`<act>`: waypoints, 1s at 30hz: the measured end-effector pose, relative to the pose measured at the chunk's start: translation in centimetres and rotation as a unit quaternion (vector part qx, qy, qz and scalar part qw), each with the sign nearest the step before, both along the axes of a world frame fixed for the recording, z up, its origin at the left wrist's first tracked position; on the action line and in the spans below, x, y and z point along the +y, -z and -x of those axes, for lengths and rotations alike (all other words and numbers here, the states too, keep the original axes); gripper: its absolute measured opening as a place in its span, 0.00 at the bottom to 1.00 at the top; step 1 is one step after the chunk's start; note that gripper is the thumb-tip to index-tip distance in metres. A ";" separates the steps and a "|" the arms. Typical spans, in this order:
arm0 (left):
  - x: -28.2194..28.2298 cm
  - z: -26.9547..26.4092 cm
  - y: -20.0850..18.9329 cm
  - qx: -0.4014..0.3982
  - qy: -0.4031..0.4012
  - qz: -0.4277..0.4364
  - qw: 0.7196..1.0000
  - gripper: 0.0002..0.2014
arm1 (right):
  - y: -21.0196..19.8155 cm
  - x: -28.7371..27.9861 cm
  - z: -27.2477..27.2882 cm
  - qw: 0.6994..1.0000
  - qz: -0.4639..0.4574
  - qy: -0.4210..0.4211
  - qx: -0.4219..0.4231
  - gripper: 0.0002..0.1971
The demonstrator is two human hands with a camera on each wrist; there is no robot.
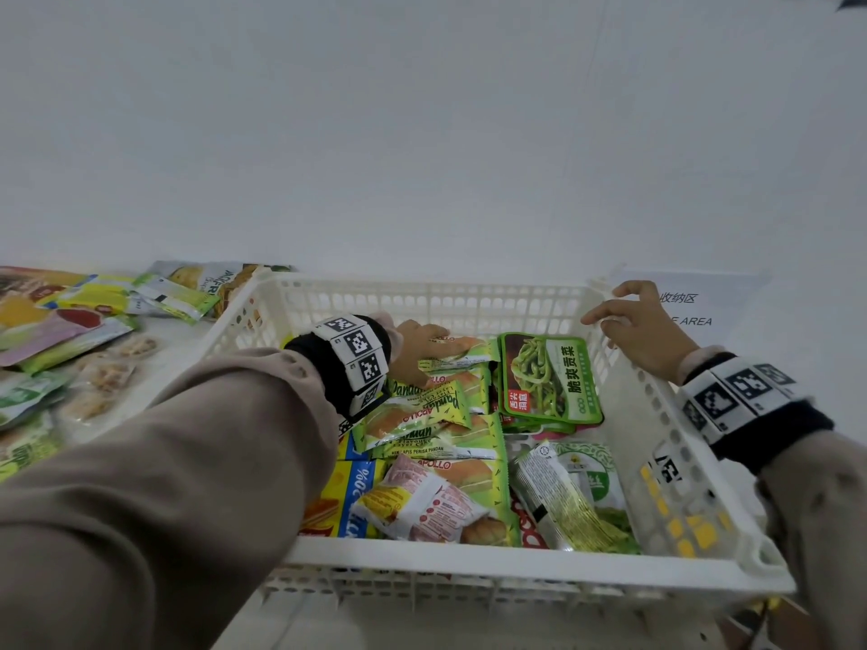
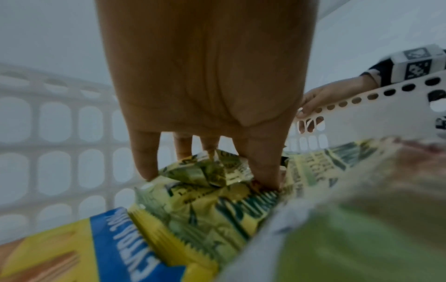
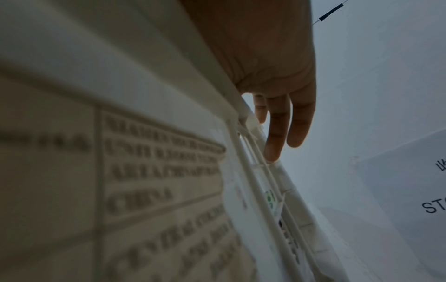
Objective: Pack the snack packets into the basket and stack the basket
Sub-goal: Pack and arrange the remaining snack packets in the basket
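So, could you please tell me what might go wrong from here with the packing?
1. The pandan cake packets lie heaped and tilted under the left hand; pressing could crush them.
2. The right hand only touches the basket rim, so it may slide.
3. Packets on the table remain unpacked.

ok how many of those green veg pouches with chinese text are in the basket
1 clearly: the veg pouch lies flat at the far right of the basket, beside the pandan cakes. Edges showing beneath it suggest more stacked under it, mostly hidden.
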State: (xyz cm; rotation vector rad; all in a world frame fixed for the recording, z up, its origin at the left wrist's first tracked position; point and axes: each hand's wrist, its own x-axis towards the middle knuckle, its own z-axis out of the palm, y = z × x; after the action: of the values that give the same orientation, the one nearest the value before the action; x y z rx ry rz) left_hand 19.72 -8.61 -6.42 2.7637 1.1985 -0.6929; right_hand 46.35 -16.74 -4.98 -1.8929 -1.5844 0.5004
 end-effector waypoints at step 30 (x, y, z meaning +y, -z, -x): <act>-2.3 0.1 -4.7 -0.200 -0.048 0.033 0.978 0.18 | 0.1 -0.2 0.1 0.999 -0.013 -0.005 0.040 0.16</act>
State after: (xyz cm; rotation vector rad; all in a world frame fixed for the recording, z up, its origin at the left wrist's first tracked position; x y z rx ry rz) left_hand 19.61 -10.94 -1.69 2.5957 1.1825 -0.1496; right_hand 46.29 -16.90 -5.11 -1.8242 -1.5419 0.5502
